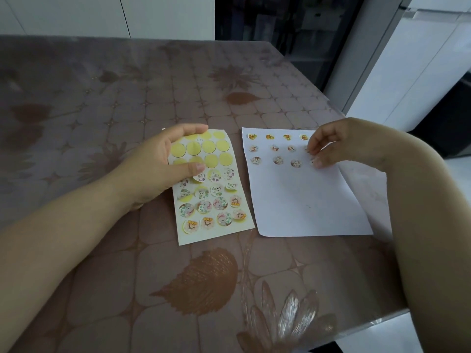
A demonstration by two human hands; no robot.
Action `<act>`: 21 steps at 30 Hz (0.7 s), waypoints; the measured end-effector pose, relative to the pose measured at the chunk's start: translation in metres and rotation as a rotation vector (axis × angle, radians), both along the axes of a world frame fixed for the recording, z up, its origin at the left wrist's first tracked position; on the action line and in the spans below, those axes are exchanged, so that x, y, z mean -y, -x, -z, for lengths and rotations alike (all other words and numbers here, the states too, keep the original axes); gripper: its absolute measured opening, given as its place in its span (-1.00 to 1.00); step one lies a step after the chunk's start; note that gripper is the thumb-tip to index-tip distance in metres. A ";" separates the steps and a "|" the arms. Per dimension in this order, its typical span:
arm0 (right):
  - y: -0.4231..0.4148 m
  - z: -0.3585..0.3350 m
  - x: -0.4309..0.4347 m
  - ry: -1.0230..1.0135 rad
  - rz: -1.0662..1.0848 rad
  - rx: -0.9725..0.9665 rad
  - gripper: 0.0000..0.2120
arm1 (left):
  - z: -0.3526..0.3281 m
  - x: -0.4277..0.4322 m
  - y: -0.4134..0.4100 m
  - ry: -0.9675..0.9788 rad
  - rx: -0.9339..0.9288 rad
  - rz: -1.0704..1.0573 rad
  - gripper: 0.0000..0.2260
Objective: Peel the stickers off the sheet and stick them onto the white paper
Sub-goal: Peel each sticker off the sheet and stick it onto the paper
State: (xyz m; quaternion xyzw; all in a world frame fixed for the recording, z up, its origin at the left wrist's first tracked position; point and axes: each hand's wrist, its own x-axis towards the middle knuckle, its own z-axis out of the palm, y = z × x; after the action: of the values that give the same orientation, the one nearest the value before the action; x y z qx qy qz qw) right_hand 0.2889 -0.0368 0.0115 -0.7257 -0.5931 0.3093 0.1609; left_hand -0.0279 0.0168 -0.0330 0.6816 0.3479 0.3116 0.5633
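The sticker sheet (216, 233) lies left of centre. Its upper rows are bare yellow circles and its lower rows still carry several round cartoon stickers (204, 207). My left hand (158, 164) arches over the sheet's upper left, with fingertips at the top edge and the thumb pressing near the middle. The white paper (305, 200) lies to the right with three rows of stuck stickers (277, 160) along its top. My right hand (339, 141) has curled fingers at the right end of the third row. Its thumb and fingertips pinch a small sticker (311, 161) against the paper, mostly hidden.
Both sheets lie on a table with a brown flower-patterned cover (102, 98) under clear plastic. The table's right edge (382, 319) runs close beside the white paper. A white cabinet (413, 72) and a dark glass door (280, 21) stand beyond the table.
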 end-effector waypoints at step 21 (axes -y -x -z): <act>-0.005 0.001 -0.001 0.029 0.002 -0.035 -0.74 | 0.001 -0.001 0.001 -0.001 -0.011 0.010 -0.53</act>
State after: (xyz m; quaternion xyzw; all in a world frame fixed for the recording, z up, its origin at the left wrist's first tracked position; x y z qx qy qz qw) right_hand 0.2942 -0.0354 0.0108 -0.7230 -0.5850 0.3303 0.1611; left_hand -0.0284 0.0176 -0.0341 0.6853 0.3474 0.3051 0.5626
